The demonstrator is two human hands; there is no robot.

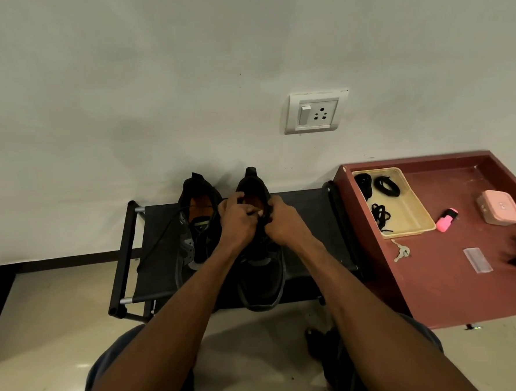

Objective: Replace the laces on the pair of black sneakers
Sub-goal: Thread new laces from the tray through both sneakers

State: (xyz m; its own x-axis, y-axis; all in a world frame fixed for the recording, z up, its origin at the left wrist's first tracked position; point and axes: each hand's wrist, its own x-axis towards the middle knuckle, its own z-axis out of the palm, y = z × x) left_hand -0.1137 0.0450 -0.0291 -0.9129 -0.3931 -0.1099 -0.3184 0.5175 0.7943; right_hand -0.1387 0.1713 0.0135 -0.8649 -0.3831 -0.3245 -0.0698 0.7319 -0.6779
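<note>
Bare left hand (235, 219), right hand (282, 224) pinch thin black lace at matte right sneaker (259, 255) collar.

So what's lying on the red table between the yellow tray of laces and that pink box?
In the head view, a pink highlighter lies between the yellow tray and the pink box, on the red table.

From my remote station I see two bare forearms, sleeveless to the frame's lower edge, ending in the left hand (237, 223) and right hand (284, 225). No rings, watch or bands show. Blue-grey denim trousers (110, 364) cover both knees below the arms.
</note>
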